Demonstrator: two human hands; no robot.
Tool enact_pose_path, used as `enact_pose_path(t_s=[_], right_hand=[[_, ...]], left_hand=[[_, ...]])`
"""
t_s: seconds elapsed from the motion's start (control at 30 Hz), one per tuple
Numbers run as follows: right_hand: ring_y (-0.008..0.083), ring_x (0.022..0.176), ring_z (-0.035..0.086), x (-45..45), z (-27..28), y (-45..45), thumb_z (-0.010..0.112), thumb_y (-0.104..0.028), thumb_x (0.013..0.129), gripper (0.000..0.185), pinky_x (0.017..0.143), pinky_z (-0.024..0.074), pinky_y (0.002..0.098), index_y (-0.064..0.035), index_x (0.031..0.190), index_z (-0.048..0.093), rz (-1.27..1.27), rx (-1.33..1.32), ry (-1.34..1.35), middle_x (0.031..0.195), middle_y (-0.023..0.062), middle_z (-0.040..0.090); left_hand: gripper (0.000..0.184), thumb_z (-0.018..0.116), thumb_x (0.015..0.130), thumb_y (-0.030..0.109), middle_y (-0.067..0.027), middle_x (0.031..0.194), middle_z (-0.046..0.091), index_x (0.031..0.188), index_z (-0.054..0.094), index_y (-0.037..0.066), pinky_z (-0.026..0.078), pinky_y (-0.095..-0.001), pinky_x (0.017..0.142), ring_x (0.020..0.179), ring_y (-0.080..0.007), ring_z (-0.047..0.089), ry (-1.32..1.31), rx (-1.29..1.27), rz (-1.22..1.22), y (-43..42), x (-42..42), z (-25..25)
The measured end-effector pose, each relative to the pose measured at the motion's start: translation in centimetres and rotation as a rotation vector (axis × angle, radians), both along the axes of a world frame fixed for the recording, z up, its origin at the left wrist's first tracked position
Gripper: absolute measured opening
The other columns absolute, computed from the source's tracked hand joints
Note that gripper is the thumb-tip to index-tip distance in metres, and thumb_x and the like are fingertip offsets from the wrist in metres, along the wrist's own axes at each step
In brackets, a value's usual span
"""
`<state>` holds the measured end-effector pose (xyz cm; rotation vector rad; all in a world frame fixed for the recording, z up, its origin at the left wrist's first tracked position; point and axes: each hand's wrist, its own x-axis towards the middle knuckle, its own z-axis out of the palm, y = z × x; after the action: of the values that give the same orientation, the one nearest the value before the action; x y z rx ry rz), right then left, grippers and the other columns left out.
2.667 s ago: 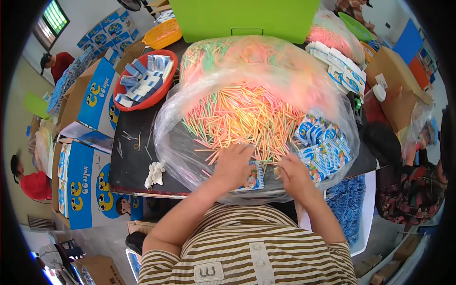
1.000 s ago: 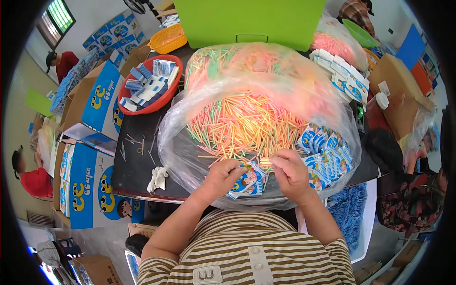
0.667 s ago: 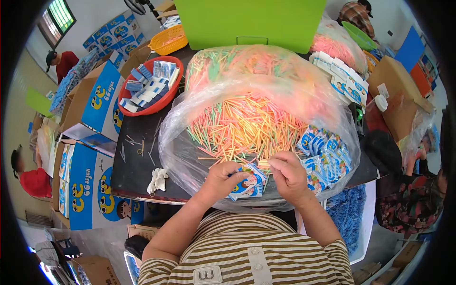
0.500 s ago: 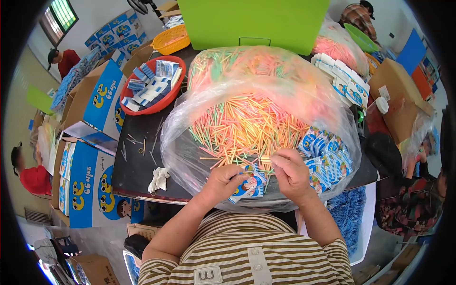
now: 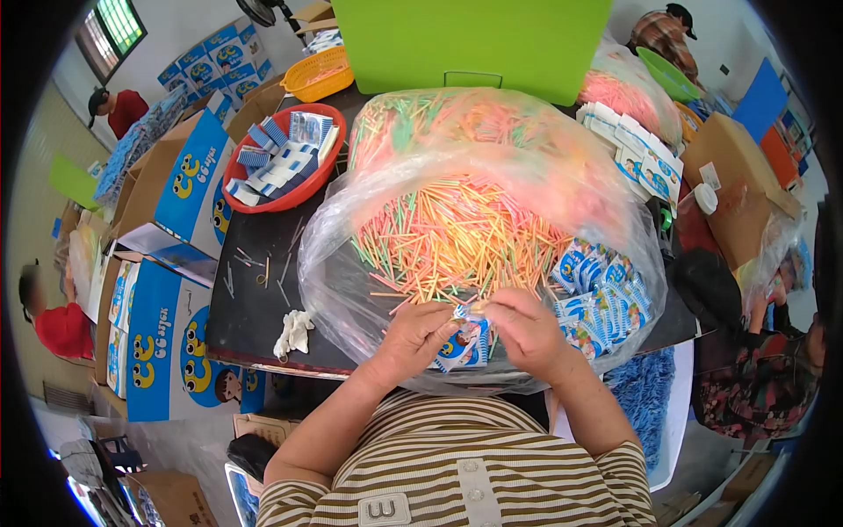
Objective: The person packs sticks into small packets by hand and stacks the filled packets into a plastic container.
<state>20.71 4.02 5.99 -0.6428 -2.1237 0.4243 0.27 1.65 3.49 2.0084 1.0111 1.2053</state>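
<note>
At the front of a large clear plastic bag [image 5: 329, 255] full of thin coloured sticks [image 5: 457, 233], my two hands nearly meet. My left hand [image 5: 414, 338] pinches a blue printed packet [image 5: 465, 344] by its upper left part. Between thumb and fingers, my right hand [image 5: 527, 329] holds a few short pale sticks at the packet's top edge; their tips are partly hidden by my fingers. Another packet seems to lie under the held one. To the right, inside the bag's mouth, several blue packets [image 5: 606, 303] lie in overlapping rows.
A red basket [image 5: 334, 162] with packets stands at the back left, a yellow basket [image 5: 318, 77] behind it. A crumpled white tissue [image 5: 293, 334] and loose strips lie on the black table [image 5: 241, 307]. Blue cartons [image 5: 167, 342] flank the left side. People are at both sides.
My right hand has moved left with its sticks, from beside the packet to its top edge. Earlier it was down among the sticks. My left hand has stayed on the packet lately.
</note>
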Motion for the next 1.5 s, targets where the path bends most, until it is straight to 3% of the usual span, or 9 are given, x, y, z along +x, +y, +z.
enact_pose_path(t_s=[0.17, 0.27, 0.33, 0.57, 0.87, 0.93, 1.1, 1.33, 1.5], right_hand=[[0.0302, 0.086, 0.057, 0.0, 0.4, -0.3, 0.059, 0.001, 0.078, 0.028, 0.075, 0.0468, 0.037, -0.0013, 0.106, 0.057, 0.219, -0.253, -0.062, 0.097, 0.0137, 0.058], [0.0333, 0.097, 0.054, -0.2, 2.8, -1.0, 0.059, -0.006, 0.08, 0.034, 0.085, 0.0425, 0.0407, -0.0027, 0.113, 0.052, 0.185, -0.283, -0.285, 0.105, 0.0166, 0.055], [0.0368, 0.108, 0.048, 0.0, 5.0, -2.3, 0.059, -0.011, 0.082, 0.046, 0.093, 0.0374, 0.0448, -0.0011, 0.123, 0.043, -0.023, -0.013, -0.311, 0.118, 0.0215, 0.049], [0.0406, 0.112, 0.046, 0.5, 4.7, -4.8, 0.057, -0.003, 0.08, 0.059, 0.093, 0.0389, 0.0455, 0.0057, 0.133, 0.031, -0.034, -0.18, -0.262, 0.127, 0.0251, 0.044], [0.0363, 0.081, 0.058, 7.4, 0.3, -5.1, 0.057, 0.002, 0.077, 0.038, 0.071, 0.0467, 0.0427, 0.0001, 0.114, 0.054, -0.412, -0.346, -0.179, 0.092, 0.0193, 0.059], [0.035, 0.081, 0.055, 8.3, 0.3, -4.5, 0.06, -0.001, 0.073, 0.031, 0.071, 0.0422, 0.0443, -0.0018, 0.105, 0.058, -0.722, -0.004, -0.645, 0.088, 0.0171, 0.057], [0.0334, 0.082, 0.052, 1.1, -0.9, 2.2, 0.064, -0.007, 0.07, 0.018, 0.07, 0.0395, 0.0444, -0.0032, 0.087, 0.062, -0.444, 0.028, -0.409, 0.083, 0.0132, 0.056], [0.0294, 0.095, 0.056, -8.5, -4.3, 8.8, 0.06, -0.035, 0.075, 0.034, 0.082, 0.0444, 0.0421, -0.0041, 0.088, 0.067, -0.476, -0.228, -0.944, 0.096, 0.0112, 0.061], [0.0312, 0.097, 0.055, -8.1, -4.6, 9.0, 0.057, -0.031, 0.079, 0.03, 0.083, 0.0423, 0.05, -0.004, 0.089, 0.066, -0.405, -0.355, -1.046, 0.1, 0.0128, 0.06]], left_hand=[[0.014, 0.054, 0.089, 0.016, -0.0072, 0.079, 0.061, 0.089, 0.063, 0.006, 0.041, -0.035, 0.062, 0.071, -0.0244, 0.058, 0.08, -0.028, -0.153, 0.0, -0.4, -0.9], [0.018, 0.052, 0.089, 0.02, -0.0076, 0.09, 0.064, 0.096, 0.063, 0.008, 0.037, -0.0353, 0.072, 0.079, -0.0229, 0.059, 0.121, 0.026, -0.042, -0.6, -0.3, -0.4], [0.019, 0.052, 0.089, 0.021, -0.0076, 0.096, 0.064, 0.099, 0.063, 0.009, 0.035, -0.0357, 0.075, 0.082, -0.0223, 0.058, 0.096, 0.117, -0.01, -0.4, -0.4, -0.4], [0.031, 0.051, 0.089, 0.03, -0.0076, 0.112, 0.062, 0.112, 0.06, 0.012, 0.034, -0.0379, 0.076, 0.08, -0.0206, 0.058, 0.107, 0.445, 0.0, -0.2, 0.3, -0.3], [0.025, 0.065, 0.078, 0.021, -0.0018, 0.087, 0.061, 0.101, 0.062, 0.012, 0.035, -0.0353, 0.074, 0.073, -0.0188, 0.054, 0.179, 0.092, 0.063, -1.1, -0.5, -2.8], [0.018, 0.069, 0.074, 0.026, 0.0014, 0.088, 0.061, 0.089, 0.066, 0.016, 0.035, -0.0348, 0.075, 0.08, -0.0177, 0.055, 0.456, 0.262, 0.101, -1.3, -1.3, -3.4], [0.015, 0.069, 0.073, 0.029, 0.0021, 0.092, 0.059, 0.084, 0.067, 0.019, 0.035, -0.0359, 0.077, 0.086, -0.0171, 0.053, 0.558, 0.216, 0.006, -1.7, -0.5, -3.5], [0.015, 0.07, 0.072, 0.027, 0.0012, 0.092, 0.058, 0.084, 0.066, 0.017, 0.035, -0.0371, 0.079, 0.087, -0.0181, 0.053, 0.599, 0.226, 0.083, -1.9, -2.4, -3.4], [0.014, 0.067, 0.074, 0.02, -0.0013, 0.09, 0.058, 0.085, 0.064, 0.013, 0.037, -0.0376, 0.079, 0.087, -0.0213, 0.052, 0.46, 0.16, 0.204, -1.3, -2.4, -2.8]])
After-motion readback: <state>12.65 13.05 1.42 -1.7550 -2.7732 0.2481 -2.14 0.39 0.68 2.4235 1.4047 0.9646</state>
